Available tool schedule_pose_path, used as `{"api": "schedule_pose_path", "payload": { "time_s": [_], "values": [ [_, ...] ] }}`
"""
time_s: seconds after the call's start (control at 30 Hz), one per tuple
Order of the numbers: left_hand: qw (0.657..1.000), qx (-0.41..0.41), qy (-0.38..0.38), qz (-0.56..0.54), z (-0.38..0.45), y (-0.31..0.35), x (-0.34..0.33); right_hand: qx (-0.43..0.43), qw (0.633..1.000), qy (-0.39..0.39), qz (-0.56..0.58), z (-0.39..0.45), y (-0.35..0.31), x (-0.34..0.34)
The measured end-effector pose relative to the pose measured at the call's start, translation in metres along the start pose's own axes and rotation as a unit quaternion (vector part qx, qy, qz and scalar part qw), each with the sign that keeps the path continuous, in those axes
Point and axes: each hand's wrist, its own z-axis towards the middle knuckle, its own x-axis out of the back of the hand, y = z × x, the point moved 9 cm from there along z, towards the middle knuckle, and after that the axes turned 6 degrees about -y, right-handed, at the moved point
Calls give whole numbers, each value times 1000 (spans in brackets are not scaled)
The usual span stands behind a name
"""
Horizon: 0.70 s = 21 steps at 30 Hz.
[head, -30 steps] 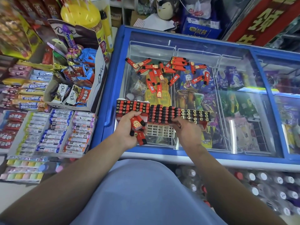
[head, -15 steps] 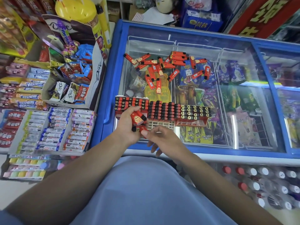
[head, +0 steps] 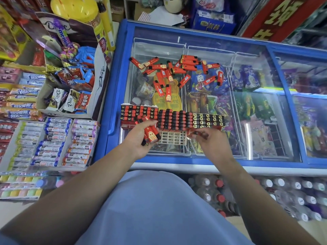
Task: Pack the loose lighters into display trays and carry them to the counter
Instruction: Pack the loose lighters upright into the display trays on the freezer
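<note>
Nearest the camera, two bare forearms reach out over a blue garment toward the freezer lid (head: pixel 203 161).

Left hand (head: pixel 141 140): palm up, fingers curled round a small bundle of red lighters (head: pixel 150 133), glossy plastic bodies with black caps and a printed cartoon figure. Their long axes run roughly away from the person, caps toward the trays.

Right hand (head: pixel 210 138): fingertips pinch a single lighter (head: pixel 196 133), held almost level, long axis left to right. It hovers just beside the near edge of the rightmost tray. This hand is the nearer to the open slots; in all likelihood it has to tip the lighter upright before seating it.

Just beyond the fingers, an empty white grid tray (head: pixel 172 137), rigid lattice of square cells, lies flat on the glass between the hands. Behind it stand three filled display trays (head: pixel 172 118) side by side, touching, lighters upright in tight rows, only caps and metal tops showing.

Farther back, the loose lighters (head: pixel 177 71) lie scattered on the smooth, reflective glass, pointing every way, some overlapping. Plenty remain to pack.

To the left, cardboard boxes of sweets (head: pixel 67 89).
</note>
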Motion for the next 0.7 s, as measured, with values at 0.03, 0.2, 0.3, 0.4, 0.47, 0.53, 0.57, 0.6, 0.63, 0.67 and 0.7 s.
{"api": "schedule_pose_path", "payload": {
  "time_s": [0.03,0.2,0.3,0.4,0.47,0.53,0.57,0.6,0.63,0.67,0.7],
  "values": [
    [1000,3,-3,3,0,-2,-1,29,998,10,-49,5,-4,-1],
    [1000,11,-2,27,3,-5,5,107,988,50,-97,14,-16,-16],
    [999,13,0,32,1,-5,8,120,985,91,-84,14,-18,-16],
    [999,13,3,29,0,-5,10,107,985,103,-92,17,-12,-18],
    [999,14,3,30,-1,-5,9,99,984,113,-100,17,-8,-19],
    [999,16,3,35,-2,-5,8,108,981,122,-105,16,-7,-20],
    [999,17,2,38,-2,-6,8,112,980,124,-106,15,-7,-20],
    [999,18,3,41,-3,-6,8,113,980,126,-104,14,-7,-20],
    [999,19,4,46,-3,-5,7,112,980,131,-102,11,-8,-19],
    [999,20,3,51,-4,-5,6,108,979,143,-97,7,-10,-17],
    [998,19,2,56,-5,-4,5,104,978,157,-89,2,-13,-13]
  ]
}}
